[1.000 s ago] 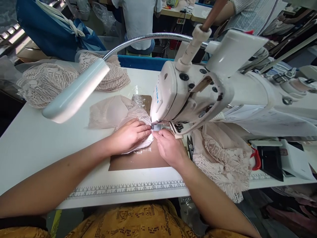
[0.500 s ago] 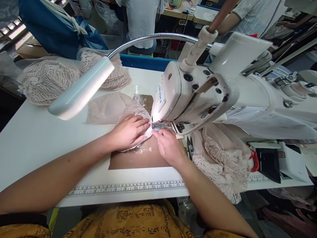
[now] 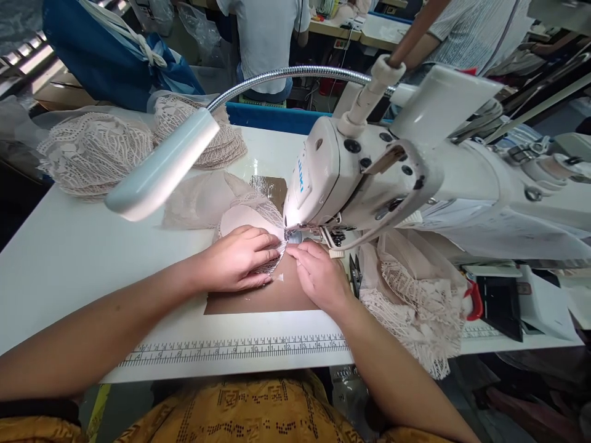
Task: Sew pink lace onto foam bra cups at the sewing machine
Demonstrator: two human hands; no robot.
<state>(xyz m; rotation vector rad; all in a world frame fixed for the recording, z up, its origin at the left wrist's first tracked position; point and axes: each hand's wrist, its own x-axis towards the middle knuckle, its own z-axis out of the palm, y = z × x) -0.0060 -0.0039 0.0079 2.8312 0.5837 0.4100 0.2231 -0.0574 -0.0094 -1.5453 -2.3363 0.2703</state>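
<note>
Seemingly mid-seam, the lace piece (image 3: 240, 218) lies at the sewing machine (image 3: 318, 175), left hand (image 3: 242, 257) spread on it, right hand (image 3: 322, 275) curled by its edge, grip unclear; the next move likely needs steady guiding.

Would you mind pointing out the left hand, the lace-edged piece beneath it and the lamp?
Left hand (image 3: 244, 256): head view, on the back of the hand.
Lace-edged piece (image 3: 242, 219): head view, on its smooth pale area.
Lamp (image 3: 164, 165): head view, midway along its pale casing.
</note>
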